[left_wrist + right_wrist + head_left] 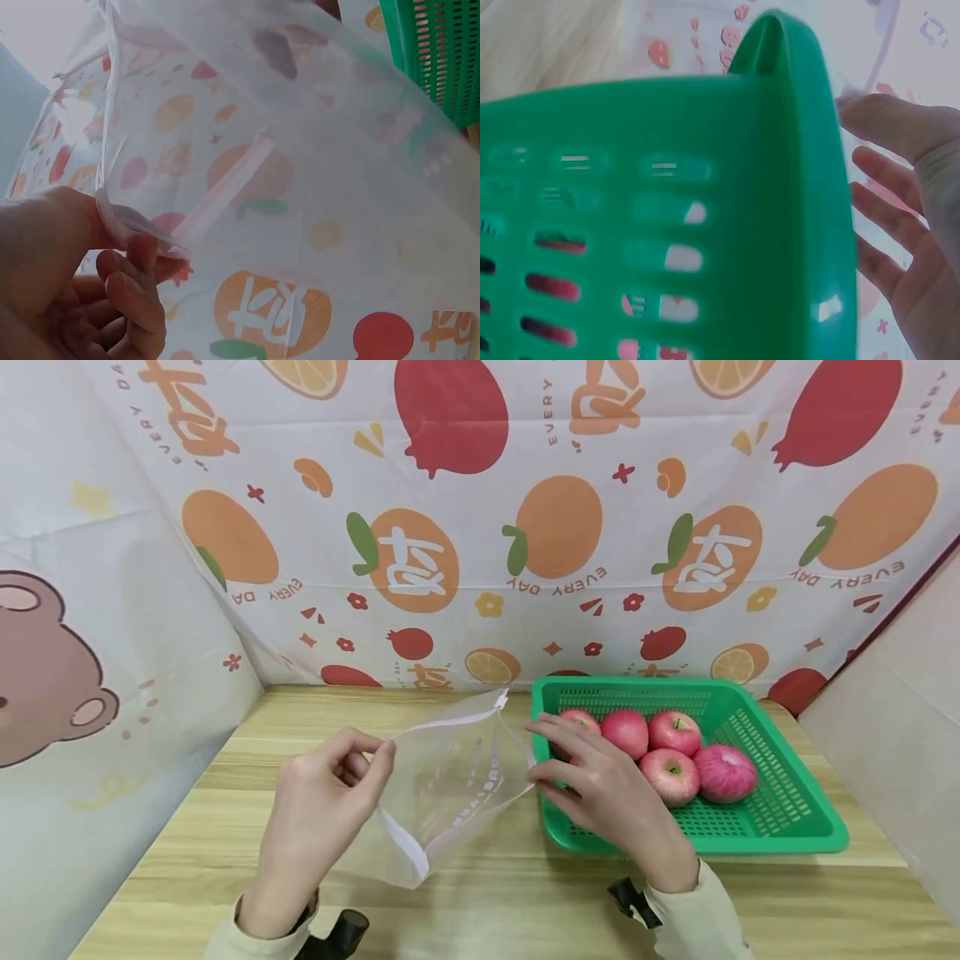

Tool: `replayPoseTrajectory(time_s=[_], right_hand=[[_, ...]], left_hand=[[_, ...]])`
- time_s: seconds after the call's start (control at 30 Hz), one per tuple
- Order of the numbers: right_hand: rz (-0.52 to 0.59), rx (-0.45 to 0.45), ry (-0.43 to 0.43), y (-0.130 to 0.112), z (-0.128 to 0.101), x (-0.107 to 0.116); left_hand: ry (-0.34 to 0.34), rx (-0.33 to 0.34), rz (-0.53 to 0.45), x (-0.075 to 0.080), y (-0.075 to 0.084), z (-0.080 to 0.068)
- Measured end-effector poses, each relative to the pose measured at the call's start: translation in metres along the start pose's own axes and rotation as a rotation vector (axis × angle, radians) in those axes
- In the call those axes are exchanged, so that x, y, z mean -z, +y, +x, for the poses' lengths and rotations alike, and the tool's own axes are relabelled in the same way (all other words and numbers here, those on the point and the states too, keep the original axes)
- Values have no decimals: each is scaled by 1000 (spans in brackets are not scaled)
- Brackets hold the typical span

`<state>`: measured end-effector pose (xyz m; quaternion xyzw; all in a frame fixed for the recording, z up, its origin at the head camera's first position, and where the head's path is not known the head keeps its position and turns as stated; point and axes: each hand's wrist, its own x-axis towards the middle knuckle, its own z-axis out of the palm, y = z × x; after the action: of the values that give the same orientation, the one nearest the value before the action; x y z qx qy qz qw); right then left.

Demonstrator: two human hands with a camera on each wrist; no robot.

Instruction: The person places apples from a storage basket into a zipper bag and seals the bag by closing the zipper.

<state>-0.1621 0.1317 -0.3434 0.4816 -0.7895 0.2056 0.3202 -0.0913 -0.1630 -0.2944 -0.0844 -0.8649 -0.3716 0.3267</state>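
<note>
A clear plastic zip bag (pixel 457 777) with a white zip strip and slider is spread over the table, its mouth held wide. My left hand (pixel 326 818) pinches the bag's left rim between thumb and forefinger, the other fingers curled; the left wrist view shows this hand (pixel 105 277) at the bag's edge. At the right rim, my right hand (pixel 611 785) pinches the plastic with thumb and a finger, its other fingers extended over the basket's left edge. In the right wrist view, the green basket partly hides this hand (pixel 915 202).
A green plastic basket (pixel 795 842) stands on the right of the wooden table (pixel 225 827). Several red apples (pixel 670 777) lie in it, with a darker, streaked red fruit (pixel 725 772) beside them. A fruit-printed cloth (pixel 480 527) hangs behind.
</note>
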Motion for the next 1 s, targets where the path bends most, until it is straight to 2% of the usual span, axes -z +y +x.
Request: replayPoseTrajectory(time_s=[0.13,0.2,0.27,0.37,0.5,0.63,0.83,1.0], right_hand=[[-3,-21,2,5,-2,3],[1,-33,2,7,-3,5],[2,-35,2,8,-4,6],[10,-23,6,8,-4,7],[2,-4,2,6,-6,5],[-20,20,-20,3,0,4],[-18,-3,-9,-2,3,7],[-44,-73,-23,1,-2,23]], left_hand=[[87,37,-55,6,-4,0],[117,17,-83,6,-5,0],[118,-2,-110,3,-5,-1],[79,-14,-135,-4,-2,-3],[-11,35,-140,-11,3,-6],[-69,83,-141,-12,5,-8],[-110,99,-140,-10,4,-7],[-120,106,-156,-9,4,-3]])
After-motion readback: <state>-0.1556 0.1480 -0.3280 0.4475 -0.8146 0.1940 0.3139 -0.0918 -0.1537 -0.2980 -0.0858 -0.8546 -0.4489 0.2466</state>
